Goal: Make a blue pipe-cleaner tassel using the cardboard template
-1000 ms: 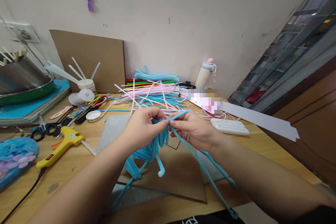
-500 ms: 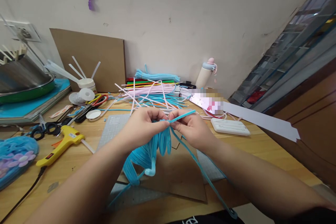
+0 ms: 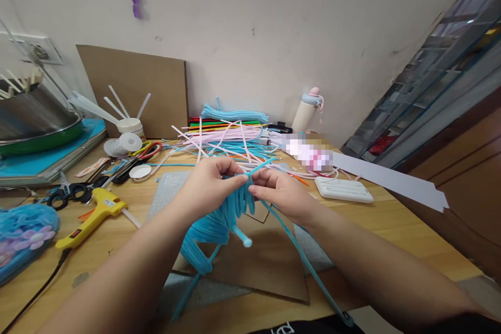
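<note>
My left hand [image 3: 215, 182] is closed on the top of a looped blue pipe-cleaner piece [image 3: 209, 232], which hangs below it in rows of loops. Beside it, my right hand [image 3: 279, 193] pinches a blue pipe cleaner [image 3: 299, 248] where it meets the loops. One short end sticks up past the fingertips; the long end runs down to the right toward my lap. A short rounded stub [image 3: 246, 242] pokes out under the loops. The fingertips of both hands nearly touch. Brown cardboard [image 3: 266, 266] lies beneath, on a grey cutting mat [image 3: 166, 193].
To the left are a yellow glue gun [image 3: 92, 219], black scissors [image 3: 68, 193] and a blue piece with purple flowers [image 3: 27, 240]. Behind my hands lies a heap of pipe cleaners [image 3: 227, 138]. A bottle [image 3: 307, 109] and a white power bank [image 3: 343, 189] are on the right.
The looped piece has turned slightly, and its stub has swung to the right. My right fingers have shifted a little left and the upper short end now shows less.
</note>
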Demonstrator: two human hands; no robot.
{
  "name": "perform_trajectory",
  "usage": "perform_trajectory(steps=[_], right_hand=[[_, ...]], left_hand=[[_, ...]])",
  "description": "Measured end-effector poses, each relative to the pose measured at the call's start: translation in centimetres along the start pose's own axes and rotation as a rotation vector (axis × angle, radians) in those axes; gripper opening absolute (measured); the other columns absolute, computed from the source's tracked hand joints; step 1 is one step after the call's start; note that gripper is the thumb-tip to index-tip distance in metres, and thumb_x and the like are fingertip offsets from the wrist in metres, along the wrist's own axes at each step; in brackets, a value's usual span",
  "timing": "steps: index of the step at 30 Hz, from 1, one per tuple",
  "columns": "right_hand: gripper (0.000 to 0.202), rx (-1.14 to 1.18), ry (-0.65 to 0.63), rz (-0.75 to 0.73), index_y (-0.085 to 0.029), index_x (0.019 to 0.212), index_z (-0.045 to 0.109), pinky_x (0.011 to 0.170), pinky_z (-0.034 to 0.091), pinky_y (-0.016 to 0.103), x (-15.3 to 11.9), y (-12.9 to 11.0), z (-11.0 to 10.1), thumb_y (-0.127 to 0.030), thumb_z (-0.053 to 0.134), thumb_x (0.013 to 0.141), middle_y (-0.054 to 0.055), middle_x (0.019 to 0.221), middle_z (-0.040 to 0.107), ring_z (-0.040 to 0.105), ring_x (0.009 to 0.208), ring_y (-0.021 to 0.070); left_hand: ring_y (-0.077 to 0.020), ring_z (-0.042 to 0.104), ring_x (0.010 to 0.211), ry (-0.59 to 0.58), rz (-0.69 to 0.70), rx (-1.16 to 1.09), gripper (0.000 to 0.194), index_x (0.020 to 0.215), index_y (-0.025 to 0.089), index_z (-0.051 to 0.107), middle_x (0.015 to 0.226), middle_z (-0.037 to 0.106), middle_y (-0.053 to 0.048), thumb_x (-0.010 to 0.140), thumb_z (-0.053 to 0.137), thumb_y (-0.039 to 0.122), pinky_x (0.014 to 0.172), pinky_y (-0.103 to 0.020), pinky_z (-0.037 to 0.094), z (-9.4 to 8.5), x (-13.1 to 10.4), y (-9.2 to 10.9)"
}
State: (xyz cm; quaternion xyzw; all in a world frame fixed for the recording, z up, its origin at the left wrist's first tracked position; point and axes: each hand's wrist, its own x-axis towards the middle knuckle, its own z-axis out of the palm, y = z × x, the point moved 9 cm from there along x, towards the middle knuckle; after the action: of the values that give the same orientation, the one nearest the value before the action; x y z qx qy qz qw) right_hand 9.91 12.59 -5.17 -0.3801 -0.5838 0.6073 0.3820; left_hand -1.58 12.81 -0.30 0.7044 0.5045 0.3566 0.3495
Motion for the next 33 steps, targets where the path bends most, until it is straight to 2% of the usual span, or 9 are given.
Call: perform_trajectory(steps=[4, 7, 10, 13, 18, 21, 24, 29, 33], right_hand=[[0.029, -0.114, 0.025, -0.021, -0.018, 0.091, 0.052, 0.070, 0.048, 0.031, 0.1, 1.3, 0.1, -0.028, 0.068, 0.070, 0.002, 0.085, 0.062, 0.060, 0.076, 0.0144], [0.033, -0.285, 0.159, -0.133, -0.022, 0.098, 0.046, 0.066, 0.046, 0.029, -0.5, 1.5, -0.5, -0.026, 0.066, 0.072, 0.000, 0.085, 0.061, 0.059, 0.070, 0.0129], [0.028, -0.430, 0.253, -0.231, -0.024, 0.096, 0.048, 0.063, 0.043, 0.028, -1.1, 1.1, -0.5, -0.029, 0.064, 0.074, 0.000, 0.085, 0.060, 0.057, 0.070, 0.0130], [0.024, -0.392, 0.213, -0.197, -0.021, 0.093, 0.052, 0.062, 0.043, 0.027, -0.9, 1.7, -0.2, -0.035, 0.063, 0.077, 0.001, 0.083, 0.061, 0.058, 0.071, 0.0136], [0.025, -0.265, 0.145, -0.062, -0.019, 0.075, 0.052, 0.049, 0.038, 0.023, -0.3, 3.1, -0.1, -0.043, 0.056, 0.081, -0.002, 0.060, 0.056, 0.051, 0.048, 0.0093], [0.023, -0.173, 0.122, -0.051, -0.020, 0.083, 0.049, 0.046, 0.037, 0.022, -0.2, 3.5, 0.1, -0.041, 0.057, 0.080, -0.003, 0.060, 0.056, 0.048, 0.045, 0.0085], [0.025, -0.240, 0.220, -0.179, -0.023, 0.099, 0.045, 0.050, 0.039, 0.023, -0.6, 2.4, -0.6, -0.036, 0.057, 0.081, -0.004, 0.068, 0.058, 0.051, 0.051, 0.0097], [0.007, -0.763, 0.426, -0.455, -0.023, 0.087, 0.052, 0.058, 0.039, 0.026, -2.2, -0.5, -1.1, -0.025, 0.056, 0.081, 0.001, 0.085, 0.058, 0.051, 0.065, 0.0125], [0.014, -0.970, 0.535, -0.709, -0.024, 0.094, 0.054, 0.074, 0.043, 0.033, -3.8, -2.5, -0.7, -0.019, 0.054, 0.081, 0.007, 0.103, 0.056, 0.055, 0.088, 0.0189]], left_hand=[[-0.0105, 0.047, 0.052, 0.070, -0.038, 0.050, 0.017, 0.064, 0.015, 0.060, 0.057, 0.055, 0.002, 0.068, 0.060, 0.032, 0.048, -0.021, 0.034, -0.5, 0.4, -1.1], [-0.0097, 0.044, 0.049, 0.134, -0.086, 0.050, 0.020, 0.064, 0.016, 0.058, 0.056, 0.054, 0.002, 0.068, 0.060, 0.035, 0.046, -0.021, 0.032, -1.2, 0.7, -1.9], [-0.0101, 0.046, 0.049, 0.165, -0.108, -0.014, 0.022, 0.067, 0.016, 0.059, 0.058, 0.056, 0.002, 0.067, 0.062, 0.038, 0.047, -0.021, 0.034, -1.8, 1.0, -2.4], [-0.0117, 0.051, 0.052, 0.157, -0.107, -0.093, 0.025, 0.069, 0.015, 0.059, 0.061, 0.059, 0.000, 0.066, 0.064, 0.040, 0.048, -0.022, 0.036, -1.9, 1.1, -2.6], [-0.0109, 0.051, 0.053, 0.169, -0.114, -0.158, 0.026, 0.069, 0.015, 0.057, 0.061, 0.058, 0.000, 0.066, 0.065, 0.039, 0.048, -0.021, 0.037, -1.6, 1.0, -2.3], [-0.0099, 0.049, 0.052, 0.199, -0.115, -0.168, 0.025, 0.068, 0.014, 0.056, 0.060, 0.057, 0.001, 0.066, 0.065, 0.038, 0.048, -0.021, 0.037, -1.6, 0.9, -2.1], [-0.0090, 0.047, 0.051, 0.221, -0.128, -0.187, 0.025, 0.067, 0.014, 0.056, 0.059, 0.055, 0.001, 0.066, 0.065, 0.037, 0.046, -0.020, 0.035, -1.7, 0.9, -2.1], [-0.0086, 0.045, 0.049, 0.196, -0.161, -0.242, 0.026, 0.067, 0.015, 0.056, 0.057, 0.053, 0.003, 0.064, 0.066, 0.038, 0.045, -0.019, 0.031, -1.6, 1.1, -2.8], [-0.0082, 0.045, 0.048, 0.180, -0.181, -0.267, 0.024, 0.068, 0.015, 0.058, 0.057, 0.055, 0.003, 0.064, 0.066, 0.037, 0.046, -0.020, 0.032, -1.3, 1.3, -3.5]])
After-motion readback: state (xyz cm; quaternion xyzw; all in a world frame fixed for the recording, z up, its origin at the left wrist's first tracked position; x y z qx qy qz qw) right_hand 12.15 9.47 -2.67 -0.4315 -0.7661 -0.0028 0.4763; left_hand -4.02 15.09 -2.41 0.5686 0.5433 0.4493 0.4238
